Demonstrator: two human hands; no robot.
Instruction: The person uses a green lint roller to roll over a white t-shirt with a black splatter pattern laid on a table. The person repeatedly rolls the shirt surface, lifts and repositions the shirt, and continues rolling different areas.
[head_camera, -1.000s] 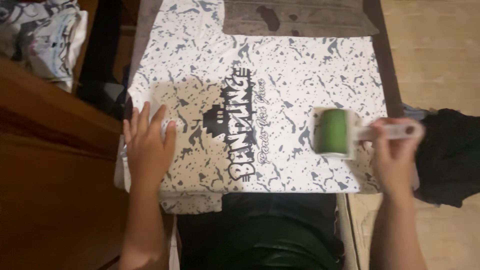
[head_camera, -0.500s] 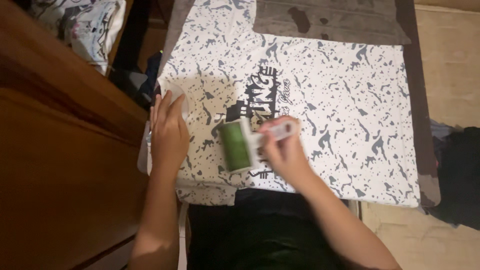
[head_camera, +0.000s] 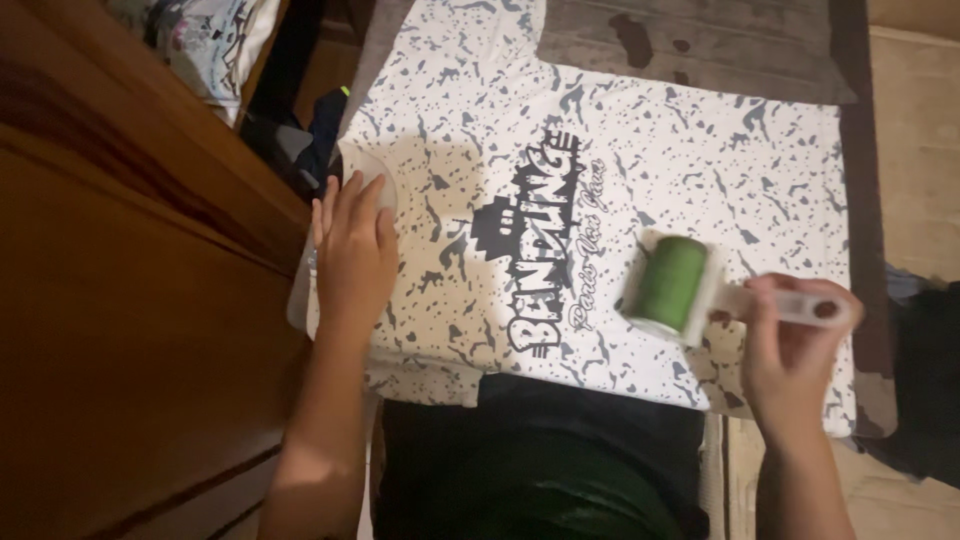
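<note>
since half a second ago, the green lint roller (head_camera: 671, 284) has travelled from the left part of the printed chest to the right part of the white, grey-spattered t-shirt (head_camera: 640, 160), and the right hand (head_camera: 792, 345) has swung out with it toward the shirt's right edge. the left hand (head_camera: 352, 255) has barely shifted. seen from the head camera, the shirt lies spread flat, print up, on a grey padded bench (head_camera: 700, 45), its collar end toward the person's left and its hem toward the right. the right hand's fingers (head_camera: 765, 320) are curled closed around the roller's pale handle (head_camera: 800, 305), gripping it at the far end so the green drum sits flat on the cloth just right of the black printed design (head_camera: 535, 260). the left hand lies palm down with its fingers stretched out and holding nothing, pressed on the fabric near the collar end, apparently to pin the shirt so it does not drag or bunch under the roller. a wooden cabinet (head_camera: 130, 330) stands along the left of the bench, with folded clothes (head_camera: 205, 40) piled beyond it at the top left, and a dark garment (head_camera: 925, 380) lies off the bench's right edge.
</note>
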